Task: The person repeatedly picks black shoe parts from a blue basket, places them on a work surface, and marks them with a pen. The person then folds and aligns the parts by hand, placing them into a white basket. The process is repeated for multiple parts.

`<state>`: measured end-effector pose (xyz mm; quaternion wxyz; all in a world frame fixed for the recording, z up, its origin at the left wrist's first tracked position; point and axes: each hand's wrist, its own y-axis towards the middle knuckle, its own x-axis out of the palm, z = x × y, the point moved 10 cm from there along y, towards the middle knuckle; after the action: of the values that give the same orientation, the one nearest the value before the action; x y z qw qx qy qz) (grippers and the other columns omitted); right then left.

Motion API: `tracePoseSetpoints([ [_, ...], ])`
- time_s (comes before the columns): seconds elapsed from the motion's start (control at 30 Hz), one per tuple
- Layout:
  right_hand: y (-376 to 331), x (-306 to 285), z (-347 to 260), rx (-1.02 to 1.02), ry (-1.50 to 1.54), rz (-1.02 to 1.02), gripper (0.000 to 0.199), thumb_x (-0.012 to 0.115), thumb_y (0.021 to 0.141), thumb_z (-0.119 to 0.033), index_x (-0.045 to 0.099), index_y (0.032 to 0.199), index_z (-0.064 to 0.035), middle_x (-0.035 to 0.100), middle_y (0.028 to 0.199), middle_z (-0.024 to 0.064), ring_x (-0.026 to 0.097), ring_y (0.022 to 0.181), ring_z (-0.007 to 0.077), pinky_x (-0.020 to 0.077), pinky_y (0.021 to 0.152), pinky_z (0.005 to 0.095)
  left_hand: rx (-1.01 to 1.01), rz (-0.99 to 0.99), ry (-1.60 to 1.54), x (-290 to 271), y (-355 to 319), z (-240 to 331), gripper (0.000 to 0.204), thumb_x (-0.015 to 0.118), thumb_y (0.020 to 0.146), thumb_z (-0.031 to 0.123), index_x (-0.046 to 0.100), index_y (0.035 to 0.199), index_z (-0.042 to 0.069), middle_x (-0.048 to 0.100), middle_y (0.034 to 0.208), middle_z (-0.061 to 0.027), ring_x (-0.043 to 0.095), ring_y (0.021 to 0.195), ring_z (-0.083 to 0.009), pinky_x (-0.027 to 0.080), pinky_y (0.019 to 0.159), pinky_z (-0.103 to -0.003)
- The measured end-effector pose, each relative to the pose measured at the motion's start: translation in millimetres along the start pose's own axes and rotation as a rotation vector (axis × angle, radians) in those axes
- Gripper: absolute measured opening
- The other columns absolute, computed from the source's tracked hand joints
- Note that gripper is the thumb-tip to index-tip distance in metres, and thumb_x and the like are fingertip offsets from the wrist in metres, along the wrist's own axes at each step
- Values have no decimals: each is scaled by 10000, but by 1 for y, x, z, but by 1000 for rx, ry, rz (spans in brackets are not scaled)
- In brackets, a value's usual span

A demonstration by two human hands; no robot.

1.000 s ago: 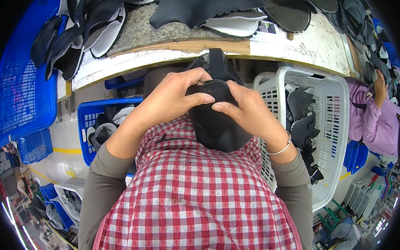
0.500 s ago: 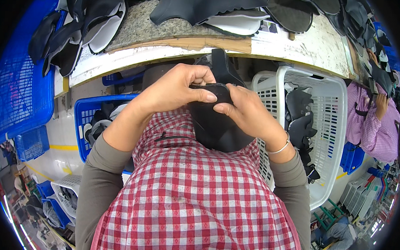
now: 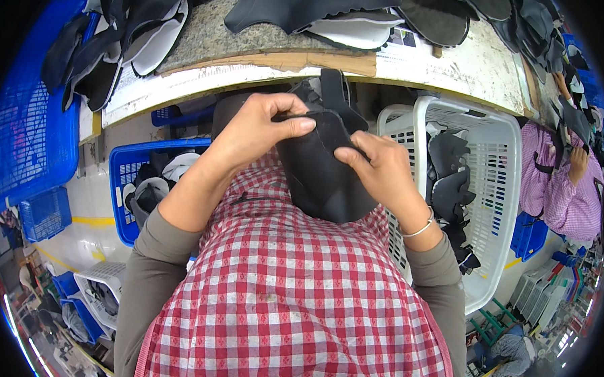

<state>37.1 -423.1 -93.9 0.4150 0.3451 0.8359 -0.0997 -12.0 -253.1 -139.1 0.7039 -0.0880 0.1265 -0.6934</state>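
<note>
The person wears a red-and-white checked apron [image 3: 297,309] over a grey-brown long-sleeved top (the sleeves [image 3: 151,276] pushed up to mid-forearm). A thin silver bangle [image 3: 418,228] circles the wrist of the right hand [image 3: 383,170]; the left hand [image 3: 254,129] is bare of jewellery.

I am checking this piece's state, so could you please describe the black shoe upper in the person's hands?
The black shoe upper looks like matte, flexible synthetic with a tongue-like flap rising at its top. It is held over the checked apron, below the table edge. The left hand pinches its upper rim; the right hand grips its right side.
</note>
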Motion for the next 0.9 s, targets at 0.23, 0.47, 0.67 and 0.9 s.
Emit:
tracePoseSetpoints([
  [0.23, -8, -84, -74, -455, 149, 277, 156, 662, 989, -135, 699, 853, -67, 701, 804, 56, 673, 723, 219, 499, 665, 317, 641, 84, -348, -81, -19, 110, 262, 560, 1024, 236, 602, 868, 30, 587, 910, -60, 543, 926, -165, 423, 894, -323],
  [0.47, 56, -40, -10, 27, 660, -19, 760, 814, 864, -151, 450, 1529, -100, 536, 1490, 118, 668, 1058, 159, 586, 833, 278, 315, 215, -387, -111, -3, 10, 365, 420, 1108, 361, 607, 978, 75, 616, 981, -51, 553, 1012, -155, 443, 933, -329],
  [0.67, 58, 36, -38, -217, 968, -371, 309, 727, 885, 49, 659, 1182, -7, 669, 1106, 48, 639, 991, 127, 547, 893, 300, 153, 241, -147, -68, -19, -39, 398, 446, 1100, 390, 655, 1113, 51, 663, 1083, -66, 575, 1112, -161, 462, 976, -333],
  [0.9, 67, -2, -10, -154, 847, -427, 187, 772, 851, -12, 745, 1036, -18, 685, 1017, 63, 670, 948, 161, 552, 822, 293, 407, -87, 79, -109, -22, 48, 516, 514, 1064, 427, 697, 1193, -37, 698, 1210, -178, 659, 1140, -246, 511, 1007, -367],
])
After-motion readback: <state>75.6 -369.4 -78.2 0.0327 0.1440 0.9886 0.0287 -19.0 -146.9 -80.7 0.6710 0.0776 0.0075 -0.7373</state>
